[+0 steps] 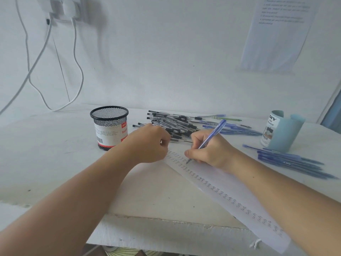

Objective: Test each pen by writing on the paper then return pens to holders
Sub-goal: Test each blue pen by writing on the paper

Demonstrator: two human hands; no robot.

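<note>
Head camera looks down on the desk (55, 154), and the right hand (212, 152) grips a blue pen (212, 137) in a writing hold, its tip touching the long paper strip (230, 187) that runs from mid-desk out over the near edge on the right. A column of small test scribbles lines the strip, and the tip sits at the top of that column. The left hand (149, 143) is curled into a loose fist at the strip's far end; from this angle I cannot tell whether it pins the paper or holds something. Behind the hands, toward the far edge, lies a pile of black pens (171, 122), with the black mesh holder (109, 126) just to its left. A pale blue holder (282, 132) stands near the far right corner, and a row of blue pens (291, 161) lies in front of it. The job now looks like one short, firm mark on fresh paper, beside the last scribble rather than over it. Steady pressure, strip kept flat, and then check that the ink flows cleanly. A blue pen probably belongs in the blue holder.
</note>
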